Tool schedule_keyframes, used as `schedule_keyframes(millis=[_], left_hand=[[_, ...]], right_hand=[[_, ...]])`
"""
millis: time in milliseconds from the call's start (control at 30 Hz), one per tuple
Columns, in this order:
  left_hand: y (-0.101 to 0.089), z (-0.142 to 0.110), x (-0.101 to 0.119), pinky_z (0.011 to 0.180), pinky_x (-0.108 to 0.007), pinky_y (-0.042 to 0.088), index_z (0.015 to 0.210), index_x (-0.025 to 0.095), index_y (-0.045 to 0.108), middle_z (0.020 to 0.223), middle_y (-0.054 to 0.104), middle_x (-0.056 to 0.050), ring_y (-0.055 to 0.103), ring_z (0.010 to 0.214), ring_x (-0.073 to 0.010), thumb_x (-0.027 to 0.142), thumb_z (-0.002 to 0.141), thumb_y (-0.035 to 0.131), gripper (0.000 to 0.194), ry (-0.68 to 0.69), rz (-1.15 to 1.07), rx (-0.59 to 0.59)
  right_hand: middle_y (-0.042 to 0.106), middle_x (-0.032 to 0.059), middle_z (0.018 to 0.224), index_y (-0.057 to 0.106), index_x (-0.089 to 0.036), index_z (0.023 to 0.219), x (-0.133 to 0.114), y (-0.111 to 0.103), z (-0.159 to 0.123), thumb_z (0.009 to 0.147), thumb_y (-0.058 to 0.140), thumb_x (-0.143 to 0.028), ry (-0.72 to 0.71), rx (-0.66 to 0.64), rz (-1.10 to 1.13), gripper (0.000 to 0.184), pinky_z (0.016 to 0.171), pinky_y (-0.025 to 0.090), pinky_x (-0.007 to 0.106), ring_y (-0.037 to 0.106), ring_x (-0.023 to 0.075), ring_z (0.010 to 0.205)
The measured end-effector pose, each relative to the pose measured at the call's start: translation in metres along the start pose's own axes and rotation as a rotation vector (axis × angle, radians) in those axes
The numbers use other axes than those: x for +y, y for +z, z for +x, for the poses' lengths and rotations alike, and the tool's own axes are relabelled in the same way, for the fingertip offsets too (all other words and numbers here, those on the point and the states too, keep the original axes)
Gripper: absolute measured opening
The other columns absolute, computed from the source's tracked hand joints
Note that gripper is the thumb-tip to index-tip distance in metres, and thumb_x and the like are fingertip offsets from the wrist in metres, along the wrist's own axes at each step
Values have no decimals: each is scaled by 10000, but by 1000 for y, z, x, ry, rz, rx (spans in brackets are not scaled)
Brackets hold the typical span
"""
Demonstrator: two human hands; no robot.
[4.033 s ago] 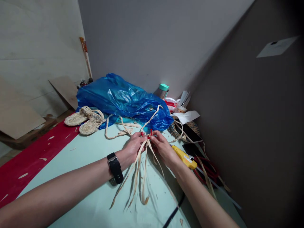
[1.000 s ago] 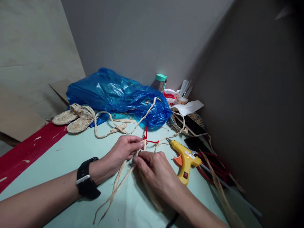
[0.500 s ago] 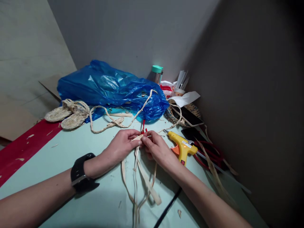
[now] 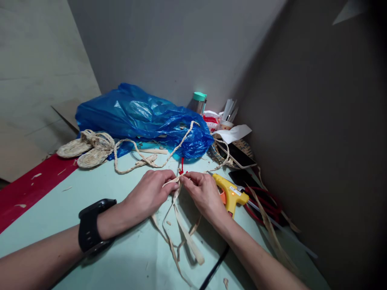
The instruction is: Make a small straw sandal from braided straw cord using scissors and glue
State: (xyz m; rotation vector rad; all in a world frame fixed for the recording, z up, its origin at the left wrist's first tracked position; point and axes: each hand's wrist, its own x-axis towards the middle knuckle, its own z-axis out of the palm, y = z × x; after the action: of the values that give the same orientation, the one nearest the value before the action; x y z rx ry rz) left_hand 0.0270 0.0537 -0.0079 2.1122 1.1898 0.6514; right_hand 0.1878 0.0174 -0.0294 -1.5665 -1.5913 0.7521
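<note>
Pale dried-fibre strips (image 4: 189,237) hang from between my two hands and trail over the table toward me. My left hand (image 4: 152,189), a black watch (image 4: 95,225) on its wrist, pinches a strip between thumb and fingers. Close against it, my right hand (image 4: 201,189) is also pinched on the strips; its fingertips meet those of the left. Just beyond the fingertips a red cord (image 4: 182,166) runs away toward the blue bag. The exact crossing of the strips is partly hidden by my fingers.
A yellow glue gun (image 4: 231,193) lies right of my right hand, with red-handled scissors (image 4: 266,205) beyond. Behind are a blue plastic bag (image 4: 136,108), a braided rope (image 4: 178,147) and a bottle (image 4: 198,102). Woven straw slippers (image 4: 93,155) lie at left.
My left hand and wrist have turned a little, the watch shifting left. Both hands stay together on the strips, whose hanging ends have swung and spread differently. The view has tilted slightly.
</note>
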Motion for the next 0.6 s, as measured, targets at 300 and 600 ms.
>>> schedule_keyframes(millis=[300, 600], left_hand=[[14, -24, 16, 592, -332, 355, 757, 189, 642, 686, 688, -85, 609, 611, -243, 237, 905, 436, 258, 82, 227, -134], [24, -31, 12, 736, -401, 392, 833, 188, 668, 858, 684, -119, 604, 790, -290, 240, 889, 486, 197, 148, 224, -215]], right_hand=[[479, -40, 461, 630, -156, 595, 2, 1, -1, 856, 502, -306, 53, -81, 188, 327, 465, 286, 216, 405, 95, 439], [542, -8, 566, 695, -121, 693, -3, -4, -1, 824, 548, -326, 99, -178, 397, 284, 454, 293, 196, 382, 86, 485]])
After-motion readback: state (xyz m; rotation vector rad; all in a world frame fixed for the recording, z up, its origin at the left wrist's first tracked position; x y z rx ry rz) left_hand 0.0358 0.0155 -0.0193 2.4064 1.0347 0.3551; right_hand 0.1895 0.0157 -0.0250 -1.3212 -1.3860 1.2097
